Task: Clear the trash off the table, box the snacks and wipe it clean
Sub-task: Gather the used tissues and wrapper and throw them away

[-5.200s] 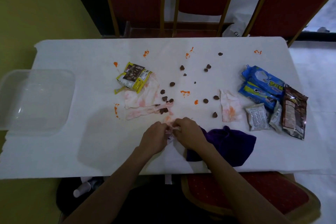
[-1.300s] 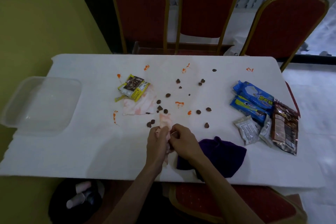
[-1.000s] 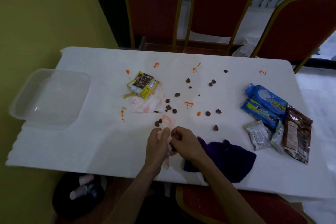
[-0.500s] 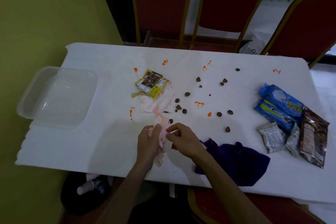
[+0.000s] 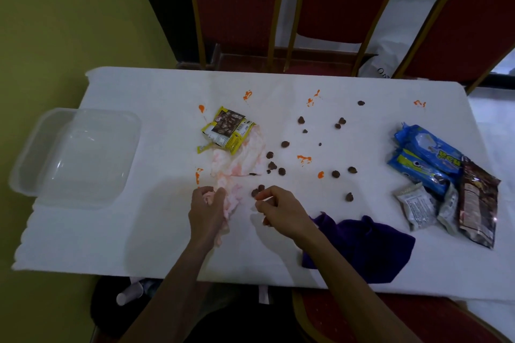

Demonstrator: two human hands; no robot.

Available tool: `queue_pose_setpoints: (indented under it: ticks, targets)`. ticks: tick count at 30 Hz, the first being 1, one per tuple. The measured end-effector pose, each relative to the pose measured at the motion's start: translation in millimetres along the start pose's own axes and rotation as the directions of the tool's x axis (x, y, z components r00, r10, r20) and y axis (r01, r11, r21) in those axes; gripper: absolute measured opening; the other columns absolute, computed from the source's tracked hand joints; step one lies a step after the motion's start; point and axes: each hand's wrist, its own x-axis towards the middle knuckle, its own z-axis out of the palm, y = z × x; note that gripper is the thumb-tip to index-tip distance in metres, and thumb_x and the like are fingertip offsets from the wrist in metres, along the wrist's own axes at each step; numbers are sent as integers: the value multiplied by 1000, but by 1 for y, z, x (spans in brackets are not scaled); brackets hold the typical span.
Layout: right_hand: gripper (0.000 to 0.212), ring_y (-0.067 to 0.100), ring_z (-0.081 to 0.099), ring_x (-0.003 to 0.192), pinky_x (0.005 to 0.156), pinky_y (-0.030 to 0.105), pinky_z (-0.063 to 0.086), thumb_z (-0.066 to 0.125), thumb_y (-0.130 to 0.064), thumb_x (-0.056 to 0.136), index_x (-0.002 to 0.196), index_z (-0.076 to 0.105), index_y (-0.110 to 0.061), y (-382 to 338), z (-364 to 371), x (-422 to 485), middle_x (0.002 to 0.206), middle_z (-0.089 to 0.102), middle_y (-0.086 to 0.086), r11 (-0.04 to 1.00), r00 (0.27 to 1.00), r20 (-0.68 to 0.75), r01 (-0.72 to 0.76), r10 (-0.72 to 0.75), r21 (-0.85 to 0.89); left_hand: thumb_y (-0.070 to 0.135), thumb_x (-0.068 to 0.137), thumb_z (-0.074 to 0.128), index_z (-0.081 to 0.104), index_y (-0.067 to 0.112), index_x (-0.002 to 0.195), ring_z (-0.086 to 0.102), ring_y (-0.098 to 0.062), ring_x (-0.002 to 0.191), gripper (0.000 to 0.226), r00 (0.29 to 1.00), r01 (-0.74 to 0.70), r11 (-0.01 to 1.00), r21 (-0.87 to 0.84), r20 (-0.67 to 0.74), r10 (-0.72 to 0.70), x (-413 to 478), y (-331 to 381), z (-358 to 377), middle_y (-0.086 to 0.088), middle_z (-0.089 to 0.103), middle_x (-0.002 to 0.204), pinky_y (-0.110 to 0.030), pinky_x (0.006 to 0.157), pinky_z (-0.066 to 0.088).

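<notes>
Head cam: snack packets are looking unreadable; left hand fingers are gripping the stained tissue, right hand fingers are hovering curled beside crumbs, pinch unclear.

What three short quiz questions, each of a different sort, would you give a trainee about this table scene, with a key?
1. True or false: the snack packets lie at the right end of the table, outside the clear box.
2. What does the left hand grip? A) the yellow wrapper B) a crumpled stained tissue C) a chocolate piece
3. Fill in: the cloth beside the right forearm is ____ in colour.
Key: 1 true; 2 B; 3 purple.
</notes>
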Motion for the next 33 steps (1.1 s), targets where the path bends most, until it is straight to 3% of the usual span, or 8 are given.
queue_pose_setpoints:
  ticks: [3, 5, 10, 13, 22, 28, 31, 33]
  targets:
    - [13, 15, 69, 78, 89, 38, 59, 58, -25, 97, 110, 60, -24, 1, 0, 1, 97, 68, -1, 1000, 1000, -10, -12, 12, -6, 41, 93, 59, 45, 20, 133, 56, -24, 94, 48, 1000, 1, 992, 127, 29, -5, 6, -4, -1, -15, 59, 129, -31, 81, 46]
    - [15, 14, 69, 78, 88, 36, 59, 58, -24, 98, 112, 61, -22, 1, -1, 2, 98, 68, 0, 1000, 1000, -15, -18, 18, -7, 40, 93, 59, 40, 19, 135, 54, -25, 91, 50, 998, -22, 977, 212, 56, 10, 9, -6, -2, -19, 58, 128, -31, 81, 43]
    - [14, 15, 69, 80, 88, 37, 59, 57, -24, 98, 111, 60, -23, 2, -2, 3, 99, 67, 0, 1000, 1000, -21, -16, 16, -19, 39, 94, 56, 57, 11, 108, 56, -27, 87, 31, 994, -83, 919, 385, 100, 47, 20, -6, -1, -14, 66, 105, -30, 77, 40]
    - [14, 15, 69, 80, 88, 39, 59, 58, -24, 97, 111, 61, -22, 2, -2, 2, 97, 68, 0, 1000, 1000, -24, -15, 14, -16, 40, 93, 54, 59, 12, 99, 57, -27, 86, 29, 992, -100, 902, 420, 114, 57, 23, -9, 1, -12, 66, 98, -30, 74, 40]
    - [14, 16, 70, 80, 87, 38, 59, 58, -23, 97, 111, 62, -22, 5, -5, -1, 97, 69, 0, 1000, 1000, -26, -14, 14, -6, 42, 93, 53, 57, 17, 99, 55, -26, 86, 26, 993, -74, 905, 418, 119, 26, 17, -13, 3, -9, 63, 98, -31, 74, 39]
    - [14, 14, 69, 77, 86, 39, 59, 58, -24, 97, 110, 62, -22, 4, -5, 2, 93, 70, -1, 1000, 1000, -26, -12, 12, -5, 36, 94, 58, 48, 13, 117, 57, -26, 85, 34, 995, -95, 928, 359, 48, 83, 17, -1, 0, -15, 65, 109, -31, 75, 44]
    - [13, 13, 69, 77, 87, 39, 59, 58, -25, 97, 110, 62, -23, 3, -3, 4, 92, 70, -2, 1000, 1000, -25, -9, 9, -7, 38, 94, 57, 38, 25, 139, 65, -37, 97, 50, 992, -127, 929, 347, 41, 120, 23, 4, -2, -19, 66, 118, -36, 85, 52]
    - [13, 13, 69, 77, 87, 39, 60, 58, -25, 97, 109, 62, -24, 2, -2, 4, 92, 70, -2, 1000, 1000, -27, -8, 8, -6, 36, 95, 56, 33, 30, 147, 64, -38, 105, 57, 983, -183, 910, 371, 86, 163, 27, 8, -2, -18, 67, 119, -33, 84, 46]
